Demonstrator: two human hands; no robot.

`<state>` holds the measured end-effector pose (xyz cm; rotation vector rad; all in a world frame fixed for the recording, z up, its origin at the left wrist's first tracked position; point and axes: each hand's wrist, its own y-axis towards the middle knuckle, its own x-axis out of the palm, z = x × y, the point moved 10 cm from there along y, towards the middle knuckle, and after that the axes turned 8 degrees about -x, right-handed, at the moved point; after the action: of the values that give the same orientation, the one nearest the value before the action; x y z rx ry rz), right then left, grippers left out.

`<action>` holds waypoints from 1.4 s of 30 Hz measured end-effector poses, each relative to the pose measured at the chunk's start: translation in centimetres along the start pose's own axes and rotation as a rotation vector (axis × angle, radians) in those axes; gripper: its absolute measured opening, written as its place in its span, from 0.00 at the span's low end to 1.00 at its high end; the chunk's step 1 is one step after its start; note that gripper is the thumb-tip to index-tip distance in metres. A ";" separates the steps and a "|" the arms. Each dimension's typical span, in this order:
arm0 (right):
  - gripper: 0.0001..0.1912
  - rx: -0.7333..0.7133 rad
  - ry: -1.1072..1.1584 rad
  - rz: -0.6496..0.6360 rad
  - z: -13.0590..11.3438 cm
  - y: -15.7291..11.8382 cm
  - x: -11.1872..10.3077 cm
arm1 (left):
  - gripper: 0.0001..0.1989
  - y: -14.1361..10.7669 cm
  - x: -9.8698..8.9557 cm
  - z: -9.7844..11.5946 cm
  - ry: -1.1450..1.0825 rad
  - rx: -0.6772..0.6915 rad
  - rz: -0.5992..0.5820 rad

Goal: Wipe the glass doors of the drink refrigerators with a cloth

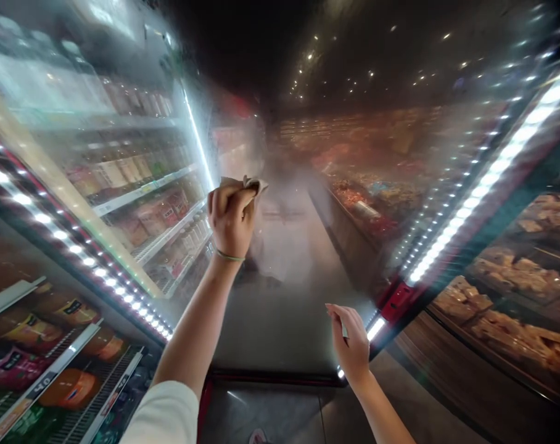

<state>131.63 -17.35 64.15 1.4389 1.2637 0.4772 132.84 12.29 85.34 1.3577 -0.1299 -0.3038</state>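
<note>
A glass door (pixel 280 333) with bright LED strips along its sides fills the middle of the view, its surface misty and reflecting shelves and lights. Raised near the centre, my left hand (pixel 234 213) is closed around a crumpled grey-white cloth (pixel 256 183) and is against or close to the glass. My right hand (pixel 351 345) is lower, beside the door's right edge below the red fitting (pixel 395 299). Its fingers are bent together, with a small pale patch between thumb and fingers that I cannot make out.
Shelves with drink bottles (pixel 71 387) and price strips stand at the left. On the right, a curved display (pixel 446 357) holds packed brown goods (pixel 515 327). Below the door's dark bottom edge, floor tiles (pixel 280 413) and a shoe tip (pixel 258 436) show.
</note>
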 end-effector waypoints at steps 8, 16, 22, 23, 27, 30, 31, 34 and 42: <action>0.12 0.022 0.029 0.007 2.6 -0.8 -2.7 | 0.06 -19.3 2.8 9.5 -0.088 0.499 -0.382; 0.11 0.084 0.033 0.019 4.3 -0.9 -3.5 | 0.05 0.7 0.7 4.6 0.063 0.068 0.029; 0.12 0.091 0.005 -0.060 5.9 -0.7 -3.8 | 0.08 -12.6 6.3 13.0 -0.049 0.398 -0.337; 0.12 0.104 -0.006 -0.066 6.6 -0.7 -4.2 | 0.07 -15.9 6.1 14.0 -0.061 0.451 -0.376; 0.13 0.134 -0.055 -0.055 9.1 -0.5 -6.2 | 0.07 -18.4 4.6 14.2 -0.054 0.460 -0.384; 0.14 0.152 -0.055 -0.052 10.2 -0.2 -6.8 | 0.07 -9.8 4.7 12.8 -0.001 0.366 -0.272; 0.14 0.158 -0.046 -0.054 10.3 -0.2 -6.8 | 0.09 -6.3 5.0 12.5 0.015 0.318 -0.225; 0.14 0.176 -0.015 -0.066 10.5 -0.3 -6.4 | 0.11 0.4 5.4 11.7 0.055 0.113 -0.046; 0.13 0.194 0.036 -0.075 12.0 -1.2 -7.4 | 0.11 -19.2 7.0 19.9 -0.070 0.409 -0.313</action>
<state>138.56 -29.52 61.94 1.5436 1.4191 0.3386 131.49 -11.93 70.31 1.7768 -0.0362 -0.6127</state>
